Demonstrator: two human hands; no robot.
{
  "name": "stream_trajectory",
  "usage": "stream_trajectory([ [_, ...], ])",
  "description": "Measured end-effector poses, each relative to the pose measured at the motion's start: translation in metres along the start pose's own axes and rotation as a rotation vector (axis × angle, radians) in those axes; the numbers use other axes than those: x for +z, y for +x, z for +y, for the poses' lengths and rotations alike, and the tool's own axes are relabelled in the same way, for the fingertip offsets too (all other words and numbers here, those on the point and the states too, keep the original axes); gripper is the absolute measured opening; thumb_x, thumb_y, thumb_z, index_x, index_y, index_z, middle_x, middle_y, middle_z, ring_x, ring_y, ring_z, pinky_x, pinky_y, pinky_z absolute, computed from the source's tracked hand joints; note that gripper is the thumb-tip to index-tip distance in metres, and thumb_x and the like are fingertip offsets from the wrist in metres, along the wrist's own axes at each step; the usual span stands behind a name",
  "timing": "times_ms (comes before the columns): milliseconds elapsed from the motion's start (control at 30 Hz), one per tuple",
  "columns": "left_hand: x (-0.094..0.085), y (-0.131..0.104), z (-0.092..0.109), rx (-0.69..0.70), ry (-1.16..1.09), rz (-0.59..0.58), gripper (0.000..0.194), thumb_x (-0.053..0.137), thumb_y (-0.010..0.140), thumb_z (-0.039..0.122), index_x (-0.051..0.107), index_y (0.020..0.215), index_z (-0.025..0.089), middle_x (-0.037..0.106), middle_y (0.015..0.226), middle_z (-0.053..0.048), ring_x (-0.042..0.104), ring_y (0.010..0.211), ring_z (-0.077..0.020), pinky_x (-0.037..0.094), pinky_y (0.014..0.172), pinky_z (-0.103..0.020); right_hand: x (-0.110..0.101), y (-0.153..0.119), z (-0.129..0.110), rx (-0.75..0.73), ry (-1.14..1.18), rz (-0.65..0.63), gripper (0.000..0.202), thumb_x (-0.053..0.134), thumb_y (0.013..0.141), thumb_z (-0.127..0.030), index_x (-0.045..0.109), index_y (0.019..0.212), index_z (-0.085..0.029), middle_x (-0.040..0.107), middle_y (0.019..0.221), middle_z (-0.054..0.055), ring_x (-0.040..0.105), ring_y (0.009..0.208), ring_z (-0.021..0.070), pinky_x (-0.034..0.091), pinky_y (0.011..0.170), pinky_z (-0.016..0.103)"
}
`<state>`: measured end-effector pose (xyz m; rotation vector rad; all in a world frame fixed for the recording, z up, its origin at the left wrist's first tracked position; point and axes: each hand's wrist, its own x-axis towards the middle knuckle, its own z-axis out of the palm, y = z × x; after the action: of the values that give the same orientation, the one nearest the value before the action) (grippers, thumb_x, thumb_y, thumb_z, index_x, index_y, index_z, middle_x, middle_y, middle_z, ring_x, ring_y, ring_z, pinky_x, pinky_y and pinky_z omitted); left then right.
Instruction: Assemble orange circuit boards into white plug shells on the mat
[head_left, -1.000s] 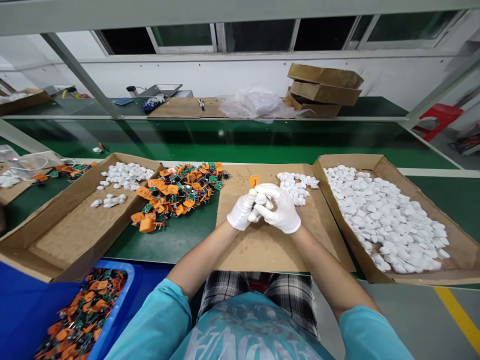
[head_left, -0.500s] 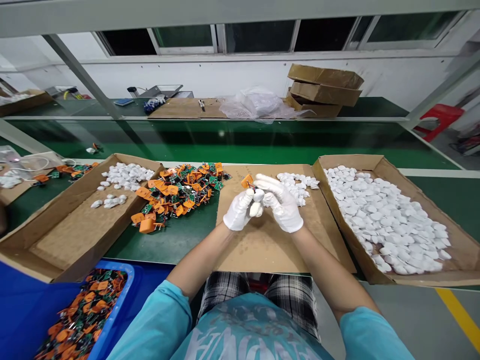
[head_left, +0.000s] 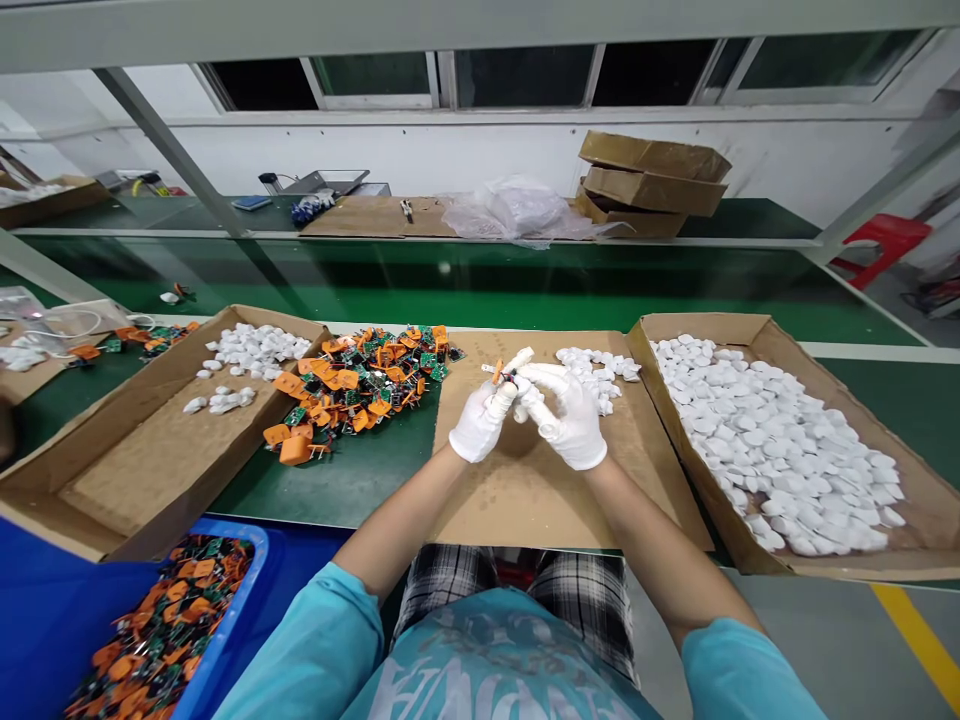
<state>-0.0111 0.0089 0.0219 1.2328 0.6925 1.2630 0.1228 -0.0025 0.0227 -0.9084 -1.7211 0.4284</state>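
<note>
Both my hands wear white gloves and meet above a cardboard sheet [head_left: 510, 490]. My left hand [head_left: 478, 422] is closed on a small orange part [head_left: 498, 372] with dark wiring; its fingertips cover most of it. My right hand [head_left: 576, 418] pinches from the other side, fingertips touching the left ones. A small white plastic piece [head_left: 528, 404] seems to sit between the hands, hard to separate from the gloves. Beyond the right hand lies a small pile of white plastic pieces [head_left: 600, 375]. Left of my left hand is a heap of orange parts with green circuit boards [head_left: 367, 375].
A cardboard tray [head_left: 142, 460] with some white pieces stands left; another tray [head_left: 664, 420], full of white pieces, stands right. Below left, a blue bin [head_left: 259, 560] holds many orange parts. On the back shelf are plastic wrap [head_left: 517, 205] and stacked cardboard trays [head_left: 652, 185].
The orange part has turned and dropped slightly between my fingers. My left fingers have shifted up and over it, and my right fingers have closed in nearer. The surrounding piles look the same.
</note>
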Motion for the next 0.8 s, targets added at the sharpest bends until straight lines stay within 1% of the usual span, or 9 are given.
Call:
stream_trajectory([
  [100, -0.001, 0.0, 0.0, 0.003, 0.017, 0.01, 0.067, 0.061, 0.068, 0.073, 0.068, 0.103, 0.016, 0.062, 0.064, -0.003, 0.053, 0.058, -0.0148, 0.047, 0.064, -0.03, -0.004, 0.003, -0.002, -0.15, -0.066, -0.002, 0.025, 0.059, 0.089, -0.03, 0.062, 0.114, -0.03, 0.065, 0.11, 0.006, 0.067, 0.087, 0.02, 0.057, 0.077, 0.037],
  [167, -0.002, 0.0, 0.001, -0.035, 0.027, -0.006, 0.064, 0.059, 0.067, 0.075, 0.068, 0.085, 0.014, 0.058, 0.053, -0.001, 0.053, 0.055, -0.0141, 0.047, 0.063, -0.029, -0.009, 0.006, -0.002, -0.226, -0.137, -0.008, 0.025, 0.058, 0.089, -0.031, 0.064, 0.114, -0.03, 0.064, 0.108, 0.006, 0.066, 0.089, 0.0207, 0.057, 0.077, 0.038],
  [233, -0.001, -0.001, 0.002, -0.097, 0.039, -0.017, 0.063, 0.057, 0.066, 0.078, 0.062, 0.066, 0.015, 0.051, 0.043, 0.001, 0.05, 0.048, -0.012, 0.045, 0.056, -0.027, -0.013, 0.008, -0.001, -0.25, -0.202, -0.016, 0.027, 0.058, 0.089, -0.035, 0.065, 0.114, -0.029, 0.063, 0.108, 0.007, 0.065, 0.095, 0.0234, 0.056, 0.082, 0.042],
  [300, -0.001, -0.002, 0.002, -0.156, 0.038, -0.01, 0.063, 0.057, 0.064, 0.079, 0.053, 0.055, 0.017, 0.046, 0.039, 0.003, 0.044, 0.042, -0.0092, 0.039, 0.048, -0.025, -0.014, 0.009, 0.001, -0.257, -0.237, -0.064, 0.03, 0.058, 0.088, -0.039, 0.064, 0.115, -0.029, 0.063, 0.11, 0.007, 0.063, 0.1, 0.0256, 0.055, 0.085, 0.045],
  [400, 0.0, -0.003, 0.0, -0.259, -0.009, -0.072, 0.066, 0.054, 0.062, 0.083, 0.044, 0.05, 0.019, 0.036, 0.035, 0.006, 0.033, 0.034, -0.0063, 0.028, 0.038, -0.023, -0.011, 0.006, 0.003, -0.269, -0.219, -0.116, 0.03, 0.056, 0.09, -0.04, 0.061, 0.118, -0.03, 0.065, 0.106, 0.007, 0.065, 0.094, 0.0237, 0.057, 0.078, 0.042],
  [533, 0.004, -0.003, -0.001, -0.321, -0.084, -0.191, 0.071, 0.039, 0.065, 0.089, 0.037, 0.044, 0.021, 0.027, 0.03, 0.006, 0.033, 0.031, -0.0074, 0.026, 0.036, -0.023, -0.002, 0.002, 0.003, -0.257, -0.214, 0.004, 0.027, 0.058, 0.09, -0.039, 0.06, 0.115, -0.031, 0.067, 0.099, 0.005, 0.066, 0.084, 0.0209, 0.057, 0.071, 0.038],
  [600, 0.006, -0.003, 0.001, -0.342, -0.083, -0.167, 0.072, 0.041, 0.062, 0.09, 0.041, 0.046, 0.02, 0.027, 0.029, 0.006, 0.031, 0.03, -0.0069, 0.025, 0.034, -0.023, 0.0, 0.002, 0.001, -0.26, -0.194, 0.021, 0.029, 0.06, 0.088, -0.041, 0.059, 0.115, -0.031, 0.067, 0.098, 0.005, 0.066, 0.085, 0.0213, 0.057, 0.071, 0.038],
  [700, 0.008, -0.003, 0.006, -0.382, -0.037, -0.084, 0.074, 0.046, 0.056, 0.091, 0.052, 0.054, 0.017, 0.036, 0.032, 0.006, 0.028, 0.028, -0.0058, 0.022, 0.033, -0.023, -0.001, 0.003, -0.001, -0.262, -0.141, -0.022, 0.036, 0.062, 0.086, -0.045, 0.057, 0.118, -0.029, 0.067, 0.1, 0.006, 0.066, 0.088, 0.0224, 0.058, 0.073, 0.039],
  [800, 0.006, -0.004, 0.008, -0.38, 0.039, -0.052, 0.073, 0.041, 0.06, 0.09, 0.044, 0.046, 0.019, 0.035, 0.031, 0.004, 0.028, 0.028, -0.0057, 0.02, 0.033, -0.023, -0.006, 0.005, 0.001, -0.275, -0.172, -0.074, 0.034, 0.058, 0.089, -0.043, 0.056, 0.12, -0.029, 0.067, 0.094, 0.005, 0.067, 0.087, 0.0217, 0.057, 0.075, 0.039],
])
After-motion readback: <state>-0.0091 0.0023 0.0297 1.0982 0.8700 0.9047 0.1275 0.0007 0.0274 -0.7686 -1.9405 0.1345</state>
